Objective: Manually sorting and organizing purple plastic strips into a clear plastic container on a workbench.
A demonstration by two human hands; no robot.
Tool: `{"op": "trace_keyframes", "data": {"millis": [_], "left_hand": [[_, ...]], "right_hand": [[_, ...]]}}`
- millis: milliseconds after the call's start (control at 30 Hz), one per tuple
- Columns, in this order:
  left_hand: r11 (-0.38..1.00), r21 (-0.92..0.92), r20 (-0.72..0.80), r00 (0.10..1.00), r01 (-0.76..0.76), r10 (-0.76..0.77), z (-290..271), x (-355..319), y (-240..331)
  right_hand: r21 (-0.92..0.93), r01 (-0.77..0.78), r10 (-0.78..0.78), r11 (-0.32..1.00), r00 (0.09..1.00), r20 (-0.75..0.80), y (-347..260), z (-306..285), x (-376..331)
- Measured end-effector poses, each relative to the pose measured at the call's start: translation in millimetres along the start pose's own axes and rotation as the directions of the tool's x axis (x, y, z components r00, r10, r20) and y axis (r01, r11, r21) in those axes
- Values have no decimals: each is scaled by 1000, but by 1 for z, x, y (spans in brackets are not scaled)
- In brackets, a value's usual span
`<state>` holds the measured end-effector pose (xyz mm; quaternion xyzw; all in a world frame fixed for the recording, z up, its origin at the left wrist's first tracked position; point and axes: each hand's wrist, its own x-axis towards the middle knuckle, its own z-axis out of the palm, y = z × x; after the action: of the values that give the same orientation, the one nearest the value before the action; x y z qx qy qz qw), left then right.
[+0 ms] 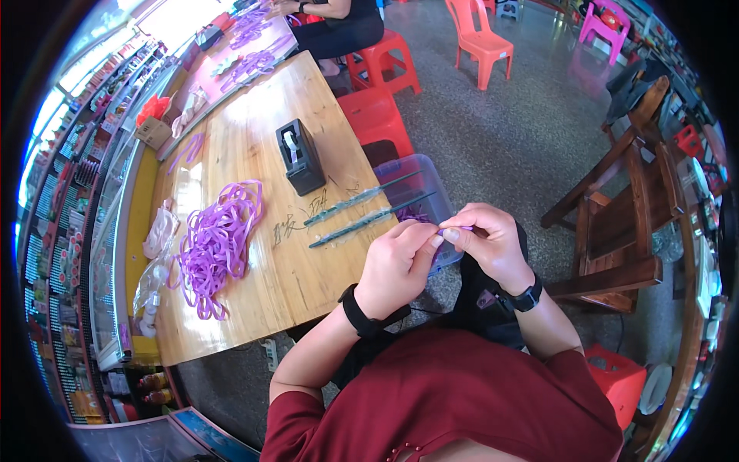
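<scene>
My left hand point(402, 258) and my right hand point(493, 240) meet fingertip to fingertip, just off the table's right edge. Both pinch a purple ribbon point(455, 229); most of it is hidden by the fingers. Below and beyond them sits a see-through plastic bin point(440, 183), with purple ribbon point(414, 212) inside. Two dark green strips point(352, 229) lie side by side near the table edge, left of my hands, their ends reaching over the bin. Farther left, a loose heap of purple ribbon loops point(215, 240) rests on the wooden table point(300, 281).
A black tape dispenser point(300, 158) stands on the table beyond the strips. Red plastic stools point(377, 123) line its right side. A wooden chair point(627, 223) is at my right. Glass display shelving point(108, 231) runs along the left. Another person point(339, 27) sits at the far end.
</scene>
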<state>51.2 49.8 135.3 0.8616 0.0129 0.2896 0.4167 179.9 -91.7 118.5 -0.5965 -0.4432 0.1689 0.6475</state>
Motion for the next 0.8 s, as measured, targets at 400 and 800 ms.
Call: {"op": "trace_keyframes", "data": {"millis": [400, 800], "left_hand": [[971, -15, 107, 966, 239, -236, 12, 1, -15], [959, 16, 413, 871, 284, -265, 17, 24, -32]], "right_hand": [[35, -246, 243, 969, 967, 71, 17, -27, 2], [-392, 108, -135, 914, 990, -42, 63, -32, 49]]}}
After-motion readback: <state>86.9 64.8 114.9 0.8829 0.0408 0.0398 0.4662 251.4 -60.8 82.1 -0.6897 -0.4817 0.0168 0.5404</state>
